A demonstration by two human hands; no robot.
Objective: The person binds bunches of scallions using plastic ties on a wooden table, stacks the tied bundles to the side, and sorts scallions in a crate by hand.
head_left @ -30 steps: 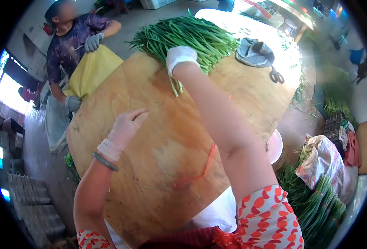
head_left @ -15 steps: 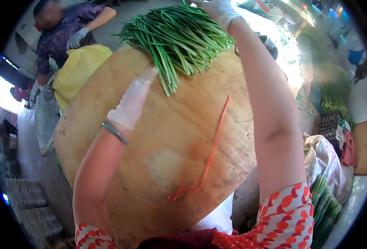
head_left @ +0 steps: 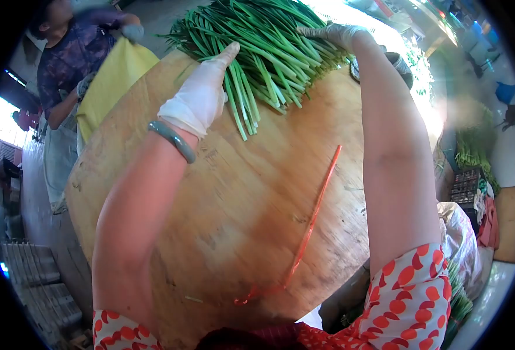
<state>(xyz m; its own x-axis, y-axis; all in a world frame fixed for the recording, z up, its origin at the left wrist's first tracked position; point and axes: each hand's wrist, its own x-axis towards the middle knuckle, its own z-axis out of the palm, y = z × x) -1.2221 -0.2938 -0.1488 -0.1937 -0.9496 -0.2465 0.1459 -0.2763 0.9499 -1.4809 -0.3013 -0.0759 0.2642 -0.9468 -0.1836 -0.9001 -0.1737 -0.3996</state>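
Observation:
A big loose heap of garlic chives (head_left: 263, 52) lies at the far end of a wooden board (head_left: 211, 204), its pale cut ends toward me. My left hand (head_left: 199, 96), in a thin white glove, is at the heap's left edge with the thumb stretched out against the stems; its other fingers are partly hidden. On the right side, my gloved right hand (head_left: 336, 36) rests over the stems with its fingers extended. A thin red tie strip (head_left: 313, 224) lies on the board between my forearms, its near end crumpled.
At the upper left a person (head_left: 71, 58) in gloves handles a yellow sack (head_left: 114, 81). More green bundles (head_left: 458, 300) and a white sack (head_left: 458, 233) stand at the right. A dark crate (head_left: 466, 186) sits behind them. Grey stacked pieces (head_left: 41, 280) lie at lower left.
My left hand has moved forward to the chives, its thumb now against them. My right hand has come back from the far end onto their right side. The other person has raised the yellow sack.

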